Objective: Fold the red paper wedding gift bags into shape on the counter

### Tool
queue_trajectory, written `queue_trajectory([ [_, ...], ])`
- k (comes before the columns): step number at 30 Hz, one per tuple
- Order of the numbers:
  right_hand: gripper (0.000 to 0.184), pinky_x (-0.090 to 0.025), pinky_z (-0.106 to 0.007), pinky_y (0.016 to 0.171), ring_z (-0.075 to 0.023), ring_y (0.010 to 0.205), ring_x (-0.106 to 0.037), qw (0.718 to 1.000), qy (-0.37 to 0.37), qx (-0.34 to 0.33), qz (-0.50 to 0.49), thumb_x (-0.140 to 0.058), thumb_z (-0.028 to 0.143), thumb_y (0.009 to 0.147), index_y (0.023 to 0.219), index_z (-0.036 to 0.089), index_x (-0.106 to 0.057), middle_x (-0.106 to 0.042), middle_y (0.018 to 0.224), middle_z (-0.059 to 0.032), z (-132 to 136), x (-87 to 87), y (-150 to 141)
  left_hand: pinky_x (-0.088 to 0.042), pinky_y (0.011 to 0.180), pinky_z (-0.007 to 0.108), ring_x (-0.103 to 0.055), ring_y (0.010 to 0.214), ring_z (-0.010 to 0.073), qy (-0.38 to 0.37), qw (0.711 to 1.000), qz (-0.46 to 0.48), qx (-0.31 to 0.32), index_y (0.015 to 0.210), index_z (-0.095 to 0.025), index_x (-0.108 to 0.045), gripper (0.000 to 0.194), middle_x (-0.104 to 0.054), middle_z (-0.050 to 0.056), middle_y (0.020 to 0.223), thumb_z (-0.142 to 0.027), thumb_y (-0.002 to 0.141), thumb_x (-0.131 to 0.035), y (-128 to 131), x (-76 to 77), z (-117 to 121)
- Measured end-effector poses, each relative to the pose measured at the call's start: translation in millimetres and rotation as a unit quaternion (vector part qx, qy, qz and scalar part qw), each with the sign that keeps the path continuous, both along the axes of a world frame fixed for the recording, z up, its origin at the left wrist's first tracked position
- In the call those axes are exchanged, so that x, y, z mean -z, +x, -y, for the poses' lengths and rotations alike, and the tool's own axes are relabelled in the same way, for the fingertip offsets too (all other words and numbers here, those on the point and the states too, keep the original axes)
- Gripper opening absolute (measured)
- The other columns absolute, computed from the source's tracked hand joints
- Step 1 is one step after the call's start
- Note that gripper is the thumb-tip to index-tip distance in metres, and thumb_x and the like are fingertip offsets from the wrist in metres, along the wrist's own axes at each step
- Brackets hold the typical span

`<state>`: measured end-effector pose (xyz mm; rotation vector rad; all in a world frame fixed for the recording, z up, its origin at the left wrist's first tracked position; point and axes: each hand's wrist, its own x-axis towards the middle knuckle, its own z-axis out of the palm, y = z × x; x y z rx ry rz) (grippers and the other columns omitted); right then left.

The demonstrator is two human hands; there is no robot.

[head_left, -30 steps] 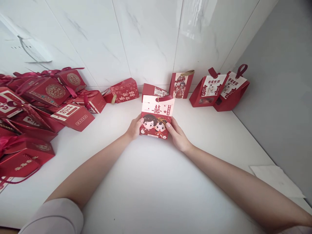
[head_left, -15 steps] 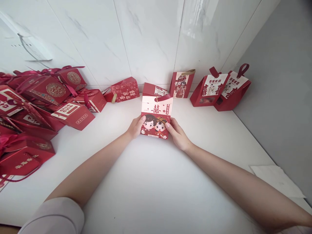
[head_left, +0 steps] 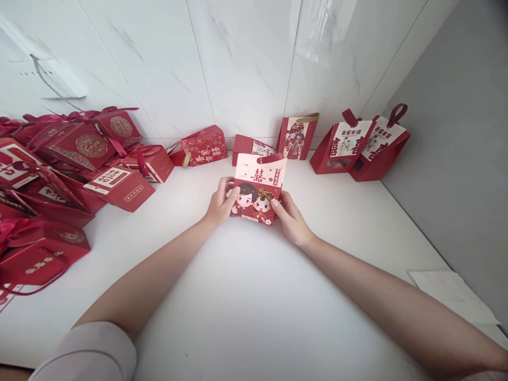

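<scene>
I've got left hand [head_left: 220,206] and right hand [head_left: 293,219] clamped on opposite sides of the box [head_left: 257,201], toward the desk's [head_left: 222,296] far side, thumbs [head_left: 276,205] on its front, presumably so it can't twist.

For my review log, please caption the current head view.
Left hand and right hand hold a cartoon-couple box before other red boxes.

grey-veined white tile wall [head_left: 246,63] at 12 o'clock, thin grey cord [head_left: 37,67] at 10, plain grey wall [head_left: 456,148] near 3, flat white sheet [head_left: 452,295] at 4 lol
</scene>
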<state>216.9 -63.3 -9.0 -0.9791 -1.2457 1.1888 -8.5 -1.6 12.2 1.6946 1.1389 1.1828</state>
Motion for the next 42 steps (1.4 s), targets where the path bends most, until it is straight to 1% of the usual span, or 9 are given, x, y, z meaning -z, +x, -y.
queue_trajectory([
  [5, 0.062, -0.062, -0.037, 0.071, -0.0250, 0.097, -0.073, 0.995, -0.048, 0.070, -0.060, -0.067, 0.070, 0.089, 0.134, 0.029, -0.053, -0.073, 0.128, -0.0072, -4, -7.2, 0, -0.055, 0.047, 0.026, -0.070, 0.056, 0.0118, 0.001, 0.998, 0.019, 0.061, 0.141, -0.028, -0.046, 0.076, -0.067, 0.012, 0.133, -0.072, 0.084, -0.068, -2, -6.1, 5],
  [9, 0.068, -0.045, -0.030, 0.044, -0.0205, 0.062, -0.066, 0.984, -0.140, 0.055, -0.093, -0.053, 0.073, 0.094, 0.141, 0.025, -0.053, -0.078, 0.101, -0.0059, -8, -15.8, 4, -0.062, 0.066, 0.030, -0.076, 0.074, 0.0188, 0.136, 0.983, -0.067, 0.101, 0.136, -0.022, -0.056, 0.074, -0.071, 0.014, 0.131, -0.061, 0.078, -0.079, -3, -8.3, 14],
  [14, 0.072, -0.051, -0.030, 0.049, -0.0230, 0.076, -0.072, 0.985, -0.142, 0.050, -0.089, -0.057, 0.061, 0.095, 0.157, 0.025, -0.045, -0.078, 0.116, -0.0080, -10, -22.1, 7, -0.064, 0.095, 0.038, -0.078, 0.110, 0.0297, 0.146, 0.975, -0.101, 0.134, 0.135, -0.021, -0.063, 0.056, -0.077, 0.013, 0.127, -0.049, 0.088, -0.075, 2, -10.4, 21],
  [23, 0.068, -0.052, -0.027, 0.044, -0.0218, 0.081, -0.068, 0.990, -0.135, 0.048, -0.004, -0.061, 0.050, 0.091, 0.155, 0.030, -0.049, -0.074, 0.125, -0.0079, -7, -18.8, 8, -0.057, 0.046, 0.023, -0.071, 0.056, 0.0128, 0.083, 0.979, -0.106, 0.153, 0.134, -0.021, -0.064, 0.049, -0.080, 0.012, 0.118, -0.053, 0.098, -0.064, 4, -12.5, 20],
  [28, 0.055, -0.053, -0.027, 0.043, -0.0210, 0.079, -0.068, 0.991, -0.129, 0.038, -0.006, -0.060, 0.051, 0.093, 0.144, 0.028, -0.057, -0.073, 0.124, -0.0082, -8, -12.9, 8, -0.052, 0.043, 0.022, -0.064, 0.046, 0.0096, 0.063, 0.979, -0.110, 0.162, 0.134, -0.022, -0.063, 0.049, -0.081, 0.008, 0.106, -0.058, 0.102, -0.054, -1, -9.5, 19],
  [32, 0.073, -0.055, -0.027, 0.046, -0.0210, 0.083, -0.071, 0.998, -0.036, 0.052, -0.024, -0.061, 0.056, 0.095, 0.159, 0.033, -0.036, -0.070, 0.131, -0.0096, -2, -10.8, 7, -0.063, 0.078, 0.031, -0.079, 0.089, 0.0204, 0.114, 0.976, -0.127, 0.134, 0.147, -0.023, -0.051, 0.057, -0.076, 0.010, 0.127, -0.060, 0.105, -0.045, -2, -3.5, 16],
  [35, 0.086, -0.063, -0.030, 0.061, -0.0233, 0.101, -0.073, 0.994, 0.077, 0.080, 0.005, -0.066, 0.053, 0.096, 0.166, 0.039, -0.018, -0.062, 0.146, -0.0100, 4, -12.4, 7, -0.053, 0.112, 0.043, -0.065, 0.134, 0.0293, 0.154, 0.975, -0.121, 0.103, 0.159, -0.021, -0.034, 0.067, -0.059, 0.016, 0.153, -0.057, 0.104, -0.049, 0, 2.9, 10],
  [39, 0.089, -0.064, -0.030, 0.060, -0.0253, 0.110, -0.071, 0.980, 0.148, 0.100, 0.091, -0.068, 0.047, 0.097, 0.167, 0.042, -0.014, -0.055, 0.155, -0.0113, 12, -13.7, 5, -0.041, 0.124, 0.050, -0.049, 0.149, 0.0324, 0.198, 0.973, -0.107, 0.054, 0.163, -0.022, -0.031, 0.069, -0.047, 0.019, 0.161, -0.056, 0.105, -0.048, 0, 10.2, 1],
  [42, 0.085, -0.066, -0.032, 0.061, -0.0248, 0.110, -0.070, 0.967, 0.197, 0.075, 0.143, -0.066, 0.041, 0.099, 0.167, 0.044, -0.015, -0.054, 0.158, -0.0096, 17, -12.9, 3, -0.034, 0.127, 0.059, -0.041, 0.153, 0.0395, 0.245, 0.957, -0.120, 0.101, 0.169, -0.024, -0.019, 0.094, -0.040, 0.021, 0.164, -0.071, 0.096, -0.055, -2, 12.8, -4],
])
